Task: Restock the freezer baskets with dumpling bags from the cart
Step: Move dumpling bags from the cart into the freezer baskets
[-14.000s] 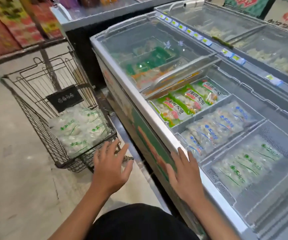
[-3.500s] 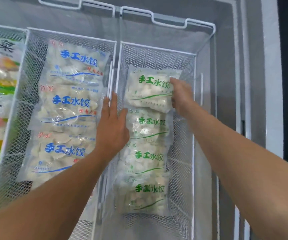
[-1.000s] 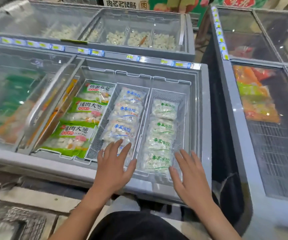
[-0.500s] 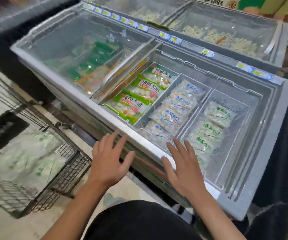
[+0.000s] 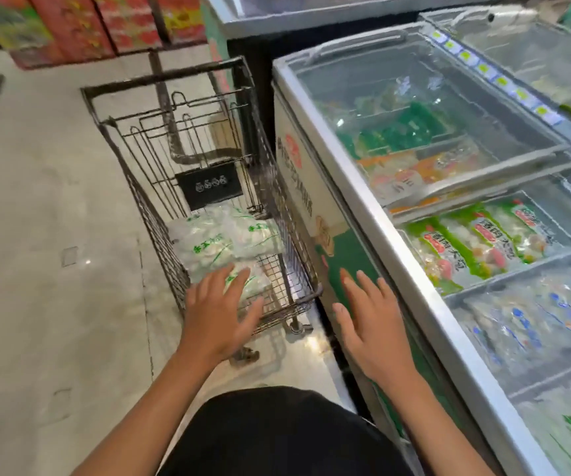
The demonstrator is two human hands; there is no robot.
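Your left hand (image 5: pixel 217 314) hovers flat over the near end of the cart (image 5: pixel 170 80), fingers spread, holding nothing. The dumpling bags (image 5: pixel 222 240) lie piled in the cart's bottom (green print up). Your right hand (image 5: pixel 370 324), also spread and empty, hangs beside the freezer (image 5: pixel 380 231) on the right.
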